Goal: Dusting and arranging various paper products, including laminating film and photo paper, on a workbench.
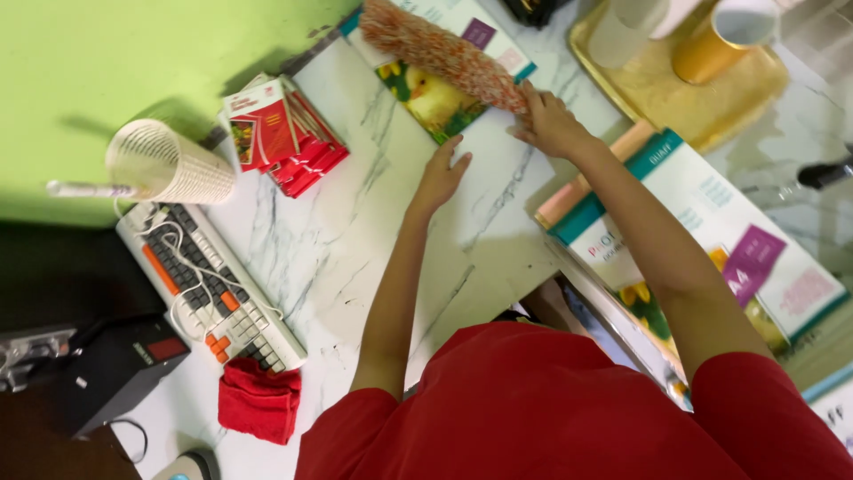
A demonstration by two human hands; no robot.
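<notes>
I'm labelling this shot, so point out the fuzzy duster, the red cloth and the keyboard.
fuzzy duster [440, 52], head view, middle of its orange-and-white bristles
red cloth [259, 402], head view, centre of the folds
keyboard [209, 284], head view, middle keys

My speckled orange duster [440, 51] runs out past the top edge, so its far end is lost to me, and its handle is buried under my right hand [549, 122]. The duster also covers part of the chick-picture box [435, 102] beneath it. The gold tray [711, 107] and the gold cup [724, 40] on it are cut by the top edge. My own red shirt [551, 409] hides the near rim of the bench [355, 258].
</notes>
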